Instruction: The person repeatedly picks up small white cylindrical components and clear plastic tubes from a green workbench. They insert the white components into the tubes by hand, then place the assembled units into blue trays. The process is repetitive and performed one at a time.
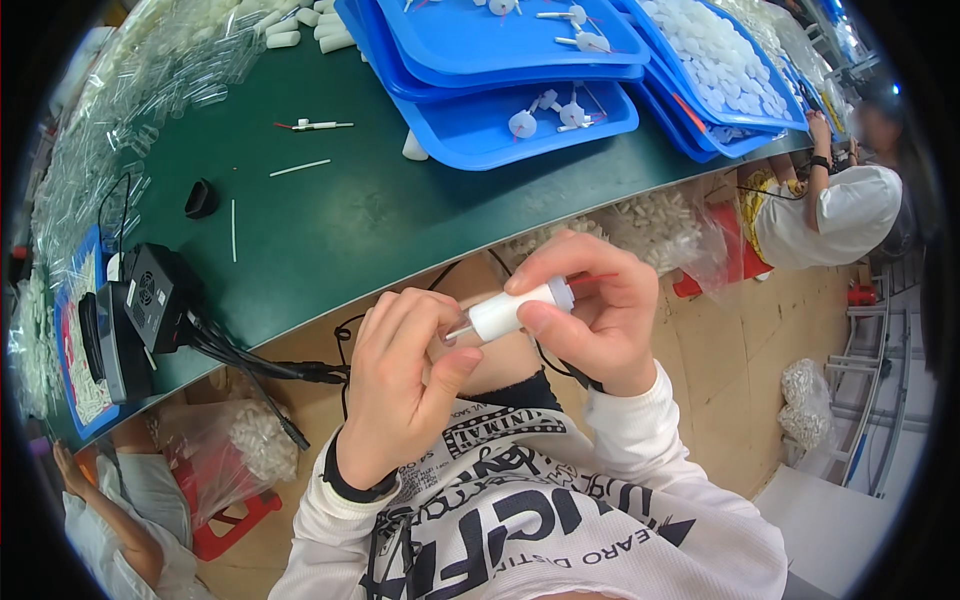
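Observation:
My right hand [590, 315] grips a small white plastic cylinder [512, 309] between thumb and fingers, held in front of my chest below the table edge. A thin red strand sticks out from its right end. My left hand [405, 380] pinches a thin white stick [458, 331] that enters the cylinder's left end. Both hands touch each other around the part.
The green table [330, 230] carries stacked blue trays [520, 120] with white parts, loose white sticks [300, 167], clear tubes at the left and a black device [150, 295] with cables. Bags of white parts hang under the table edge. Other people sit at the right and lower left.

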Tool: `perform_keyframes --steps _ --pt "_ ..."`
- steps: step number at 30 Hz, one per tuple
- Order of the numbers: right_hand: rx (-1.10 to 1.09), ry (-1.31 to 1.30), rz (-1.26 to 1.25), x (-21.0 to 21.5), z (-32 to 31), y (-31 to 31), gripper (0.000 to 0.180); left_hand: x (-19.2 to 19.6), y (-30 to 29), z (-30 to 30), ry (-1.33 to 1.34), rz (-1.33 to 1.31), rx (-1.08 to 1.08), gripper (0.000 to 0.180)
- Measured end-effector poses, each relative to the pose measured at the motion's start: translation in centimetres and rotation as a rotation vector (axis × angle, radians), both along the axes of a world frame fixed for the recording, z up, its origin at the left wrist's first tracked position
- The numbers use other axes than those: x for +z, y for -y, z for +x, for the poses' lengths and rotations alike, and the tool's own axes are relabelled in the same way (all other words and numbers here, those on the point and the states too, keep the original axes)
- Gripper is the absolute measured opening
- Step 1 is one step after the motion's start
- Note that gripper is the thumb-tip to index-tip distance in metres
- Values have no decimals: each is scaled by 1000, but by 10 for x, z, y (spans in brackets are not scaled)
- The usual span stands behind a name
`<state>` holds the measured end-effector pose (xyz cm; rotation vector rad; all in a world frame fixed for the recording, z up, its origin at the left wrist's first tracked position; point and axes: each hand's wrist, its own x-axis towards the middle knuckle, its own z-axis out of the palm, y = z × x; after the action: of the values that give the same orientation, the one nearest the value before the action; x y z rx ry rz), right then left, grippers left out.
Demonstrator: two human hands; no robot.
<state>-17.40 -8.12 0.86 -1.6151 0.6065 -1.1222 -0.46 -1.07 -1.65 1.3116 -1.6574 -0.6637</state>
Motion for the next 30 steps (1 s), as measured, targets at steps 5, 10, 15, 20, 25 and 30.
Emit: perform_keyframes --steps 5,10,15,20,25,30 --pt "28 -79 129 1 -8 -4 12 3 -3 3 112 -5 2 30" --pt "83 -175 311 0 -9 -5 12 6 -4 2 387 -104 53 31" --pt "111 -75 505 -2 -5 -7 17 7 -2 -4 386 -43 80 28" --pt "81 142 562 -21 -12 -18 24 8 -7 -3 118 56 64 24" --pt "42 202 465 -38 6 -37 23 6 -9 -10 -10 3 85 25" --pt "-27 149 326 -35 10 -41 28 2 -10 -5 94 -108 94 26"
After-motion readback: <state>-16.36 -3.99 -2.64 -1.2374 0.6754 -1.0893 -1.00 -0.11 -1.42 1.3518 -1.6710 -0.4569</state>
